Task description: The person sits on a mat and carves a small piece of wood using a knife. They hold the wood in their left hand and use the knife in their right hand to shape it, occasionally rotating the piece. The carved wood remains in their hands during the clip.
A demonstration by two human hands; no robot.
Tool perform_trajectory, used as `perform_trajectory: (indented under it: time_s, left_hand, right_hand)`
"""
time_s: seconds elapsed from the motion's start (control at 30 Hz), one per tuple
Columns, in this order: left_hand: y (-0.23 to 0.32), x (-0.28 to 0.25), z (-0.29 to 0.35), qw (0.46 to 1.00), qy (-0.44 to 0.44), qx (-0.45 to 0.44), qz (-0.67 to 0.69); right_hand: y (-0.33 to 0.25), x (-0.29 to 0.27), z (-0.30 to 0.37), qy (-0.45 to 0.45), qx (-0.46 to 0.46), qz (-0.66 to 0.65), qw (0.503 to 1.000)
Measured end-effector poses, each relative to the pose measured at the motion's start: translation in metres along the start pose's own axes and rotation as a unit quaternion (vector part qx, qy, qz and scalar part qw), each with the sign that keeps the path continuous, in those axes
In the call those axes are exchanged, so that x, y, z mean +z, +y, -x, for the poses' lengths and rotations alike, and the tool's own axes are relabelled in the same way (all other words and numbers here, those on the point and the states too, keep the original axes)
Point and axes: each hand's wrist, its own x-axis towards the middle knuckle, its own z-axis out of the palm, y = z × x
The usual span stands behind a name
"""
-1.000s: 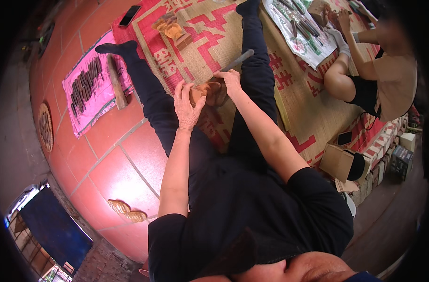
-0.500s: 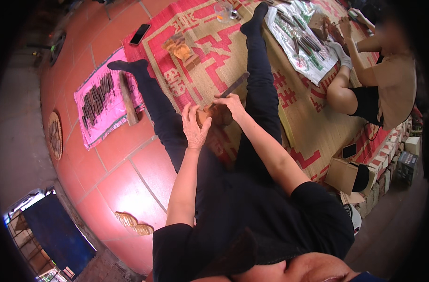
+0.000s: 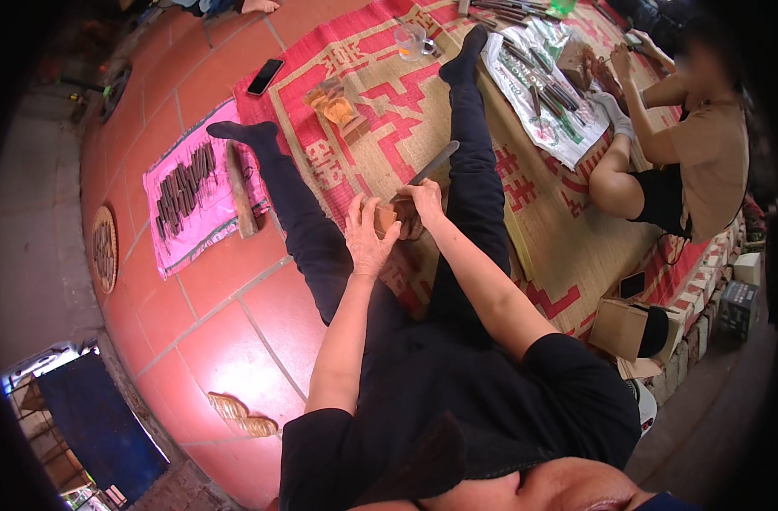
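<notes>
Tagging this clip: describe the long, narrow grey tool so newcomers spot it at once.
On the red-and-tan woven mat, find the dark-trousered right leg. Just left of it, the bare right hand holds the grey tool, slanting up and right. It's slim, unlike the brown wooden block at the left hand.

Strong white glare burns out part of the red terracotta tile floor (image 3: 227, 341); white light edges the dark blue panel (image 3: 99, 417) at lower left. The tan-and-red woven mat (image 3: 568, 247) is evenly lit, while the black short-sleeved shirt (image 3: 474, 400) swallows detail. Fine detail is soft on the small brown wooden block (image 3: 386, 220). Straight tile joints curve towards the dim rim, and black vignetting fills the corners.
</notes>
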Motion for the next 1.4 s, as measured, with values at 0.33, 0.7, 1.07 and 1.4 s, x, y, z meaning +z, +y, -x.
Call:
perform_trajectory:
  time_s: [0.33, 0.7, 1.07, 1.4]
  left_hand:
    - [0.006, 0.003, -0.001, 1.0, -0.004, 0.013, -0.004]
    - [0.003, -0.002, 0.008, 1.0, 0.007, 0.012, -0.001]
    - [0.015, 0.001, 0.007, 1.0, 0.015, 0.014, -0.006]
    - [0.014, -0.001, 0.008, 1.0, 0.013, 0.025, 0.005]
  right_hand:
    - [0.013, -0.03, -0.017, -0.043, -0.05, -0.012, 0.998]
    - [-0.023, -0.015, 0.017, -0.07, 0.0, -0.062, 0.996]
    - [-0.013, -0.013, 0.015, -0.058, 0.043, -0.109, 0.991]
    - [-0.008, -0.019, 0.015, -0.003, 0.04, -0.218, 0.975]
